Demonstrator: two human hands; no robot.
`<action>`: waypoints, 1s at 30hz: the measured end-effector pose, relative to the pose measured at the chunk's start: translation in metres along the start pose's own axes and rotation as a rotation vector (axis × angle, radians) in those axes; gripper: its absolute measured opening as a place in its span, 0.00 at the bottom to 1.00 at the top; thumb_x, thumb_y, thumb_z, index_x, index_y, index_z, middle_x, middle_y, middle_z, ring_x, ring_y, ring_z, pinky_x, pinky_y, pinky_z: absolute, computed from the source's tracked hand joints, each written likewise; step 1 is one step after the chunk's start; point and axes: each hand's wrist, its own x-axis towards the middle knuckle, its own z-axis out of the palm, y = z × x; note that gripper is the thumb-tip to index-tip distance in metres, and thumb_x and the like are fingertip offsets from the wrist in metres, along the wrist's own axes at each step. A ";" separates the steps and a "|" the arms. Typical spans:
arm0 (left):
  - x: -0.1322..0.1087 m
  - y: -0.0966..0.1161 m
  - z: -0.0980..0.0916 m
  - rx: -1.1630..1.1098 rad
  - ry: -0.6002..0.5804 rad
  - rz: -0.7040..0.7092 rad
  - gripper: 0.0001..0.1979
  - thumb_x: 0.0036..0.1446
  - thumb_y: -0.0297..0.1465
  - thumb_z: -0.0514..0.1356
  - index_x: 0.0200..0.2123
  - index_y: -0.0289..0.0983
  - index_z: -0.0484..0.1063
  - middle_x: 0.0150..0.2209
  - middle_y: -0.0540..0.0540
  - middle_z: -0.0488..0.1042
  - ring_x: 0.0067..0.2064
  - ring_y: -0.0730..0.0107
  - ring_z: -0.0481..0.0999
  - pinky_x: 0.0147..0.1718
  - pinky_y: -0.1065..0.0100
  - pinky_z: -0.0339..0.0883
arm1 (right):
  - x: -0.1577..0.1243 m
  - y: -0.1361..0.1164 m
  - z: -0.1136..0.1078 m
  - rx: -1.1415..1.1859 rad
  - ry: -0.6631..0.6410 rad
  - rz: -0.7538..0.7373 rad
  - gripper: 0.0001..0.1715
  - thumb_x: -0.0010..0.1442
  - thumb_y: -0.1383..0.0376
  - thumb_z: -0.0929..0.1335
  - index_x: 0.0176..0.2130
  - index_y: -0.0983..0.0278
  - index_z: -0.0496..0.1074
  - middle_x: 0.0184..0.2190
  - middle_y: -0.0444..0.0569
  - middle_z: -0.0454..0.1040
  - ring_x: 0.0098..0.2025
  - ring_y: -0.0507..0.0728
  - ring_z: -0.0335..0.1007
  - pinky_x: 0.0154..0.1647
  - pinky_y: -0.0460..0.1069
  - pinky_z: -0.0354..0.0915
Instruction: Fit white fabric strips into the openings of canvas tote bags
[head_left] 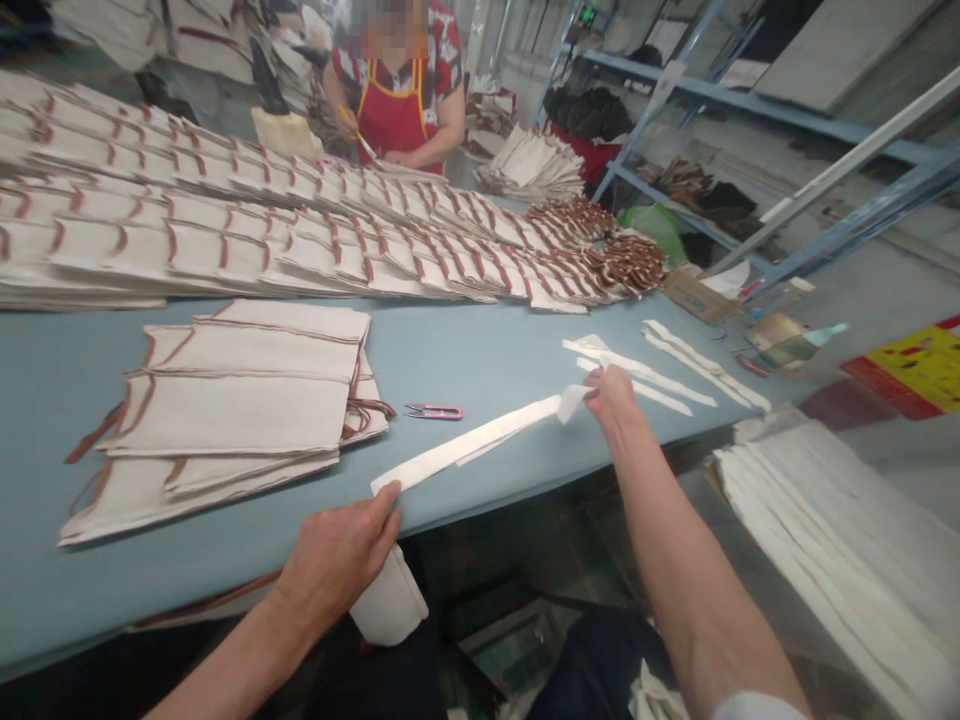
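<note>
A long white fabric strip (469, 443) lies stretched along the front edge of the blue table (465, 350). My left hand (337, 555) pinches its near end at the table's edge, fingers closed on the cloth, with more white fabric hanging below the hand. My right hand (611, 395) grips the strip's far end, fingers closed on it. Pink thread snips (433, 411) lie on the table just behind the strip.
A small pile of cream bags with brown trim (232, 400) sits to the left. Long rows of the same bags (300, 230) fill the back. More white strips (675, 360) lie to the right. A person in a red apron (401, 100) works across the table. Stacked white cloth (840, 540) stands at the right.
</note>
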 end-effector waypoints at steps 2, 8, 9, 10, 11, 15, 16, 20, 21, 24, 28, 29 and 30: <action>-0.001 -0.003 0.002 -0.062 0.045 0.007 0.22 0.71 0.34 0.51 0.61 0.34 0.73 0.42 0.32 0.85 0.41 0.37 0.86 0.36 0.53 0.73 | -0.029 -0.009 0.013 0.015 -0.106 0.071 0.12 0.72 0.59 0.69 0.43 0.67 0.73 0.31 0.41 0.72 0.24 0.47 0.66 0.22 0.42 0.66; -0.017 -0.023 -0.002 -0.382 0.236 0.018 0.23 0.73 0.38 0.45 0.60 0.35 0.71 0.30 0.45 0.84 0.34 0.59 0.84 0.36 0.65 0.72 | -0.170 -0.009 0.063 0.073 -0.563 0.255 0.20 0.67 0.64 0.68 0.26 0.61 0.60 0.15 0.30 0.48 0.13 0.44 0.39 0.12 0.39 0.42; -0.023 -0.027 -0.005 -0.428 0.272 0.019 0.24 0.74 0.39 0.44 0.60 0.35 0.70 0.27 0.47 0.82 0.31 0.62 0.82 0.35 0.67 0.71 | -0.196 -0.005 0.071 0.085 -0.631 0.275 0.20 0.65 0.63 0.69 0.25 0.61 0.59 0.15 0.30 0.49 0.13 0.45 0.39 0.12 0.39 0.42; -0.029 -0.032 -0.009 -0.464 0.309 0.016 0.24 0.74 0.40 0.44 0.61 0.34 0.69 0.25 0.49 0.80 0.28 0.64 0.80 0.33 0.68 0.70 | -0.221 0.000 0.078 0.095 -0.695 0.300 0.19 0.63 0.63 0.70 0.26 0.61 0.59 0.15 0.30 0.49 0.13 0.45 0.38 0.12 0.39 0.42; -0.036 -0.036 -0.014 -0.488 0.346 0.009 0.25 0.73 0.41 0.45 0.61 0.33 0.68 0.23 0.51 0.77 0.26 0.65 0.78 0.31 0.69 0.69 | -0.244 0.006 0.085 0.101 -0.753 0.325 0.19 0.62 0.62 0.71 0.26 0.60 0.59 0.15 0.30 0.49 0.13 0.45 0.38 0.12 0.40 0.42; -0.070 -0.053 -0.031 -0.530 0.497 -0.002 0.28 0.69 0.40 0.53 0.67 0.32 0.62 0.21 0.57 0.70 0.24 0.69 0.73 0.27 0.71 0.63 | -0.316 0.033 0.112 0.172 -0.915 0.429 0.17 0.59 0.59 0.72 0.28 0.60 0.60 0.15 0.30 0.50 0.14 0.45 0.39 0.14 0.41 0.43; -0.079 -0.057 -0.033 -0.540 0.559 0.012 0.29 0.67 0.38 0.54 0.67 0.32 0.61 0.21 0.58 0.69 0.23 0.70 0.71 0.26 0.71 0.62 | -0.328 0.039 0.119 0.201 -0.928 0.453 0.17 0.59 0.59 0.71 0.28 0.60 0.60 0.15 0.30 0.50 0.14 0.45 0.39 0.14 0.41 0.43; -0.119 -0.066 -0.033 -0.551 0.822 0.075 0.30 0.63 0.29 0.57 0.67 0.29 0.61 0.19 0.60 0.64 0.19 0.74 0.64 0.23 0.73 0.59 | -0.359 0.060 0.137 0.240 -0.919 0.493 0.15 0.59 0.61 0.69 0.27 0.60 0.59 0.15 0.31 0.50 0.14 0.46 0.39 0.14 0.42 0.43; -0.127 -0.067 -0.031 -0.554 0.850 0.099 0.28 0.63 0.28 0.57 0.66 0.29 0.63 0.19 0.60 0.65 0.19 0.75 0.63 0.23 0.74 0.60 | -0.364 0.064 0.140 0.234 -0.915 0.495 0.16 0.59 0.61 0.69 0.27 0.60 0.59 0.15 0.31 0.50 0.14 0.46 0.39 0.15 0.42 0.43; -0.148 -0.067 -0.031 -0.644 0.863 0.186 0.22 0.65 0.26 0.57 0.61 0.33 0.72 0.21 0.54 0.74 0.20 0.74 0.68 0.27 0.74 0.65 | -0.377 0.080 0.143 0.215 -0.885 0.506 0.17 0.60 0.60 0.69 0.27 0.60 0.58 0.15 0.31 0.49 0.15 0.46 0.40 0.16 0.41 0.43; -0.165 -0.066 -0.040 -0.908 0.831 0.154 0.08 0.59 0.29 0.64 0.41 0.37 0.83 0.30 0.45 0.83 0.31 0.66 0.80 0.36 0.70 0.72 | -0.390 0.103 0.142 0.181 -0.842 0.556 0.17 0.59 0.58 0.70 0.28 0.60 0.59 0.16 0.30 0.50 0.15 0.45 0.39 0.16 0.40 0.41; -0.168 -0.067 -0.043 -1.015 0.813 0.098 0.05 0.59 0.30 0.65 0.34 0.37 0.82 0.28 0.46 0.82 0.29 0.67 0.78 0.34 0.71 0.72 | -0.393 0.107 0.140 0.173 -0.835 0.571 0.18 0.58 0.57 0.71 0.28 0.60 0.59 0.16 0.30 0.50 0.15 0.45 0.39 0.16 0.40 0.41; -0.172 -0.067 -0.045 -1.154 0.794 0.019 0.07 0.59 0.33 0.66 0.29 0.37 0.80 0.25 0.48 0.79 0.26 0.69 0.75 0.30 0.71 0.70 | -0.395 0.110 0.138 0.168 -0.829 0.583 0.19 0.57 0.56 0.73 0.29 0.60 0.59 0.16 0.29 0.50 0.15 0.45 0.38 0.15 0.41 0.41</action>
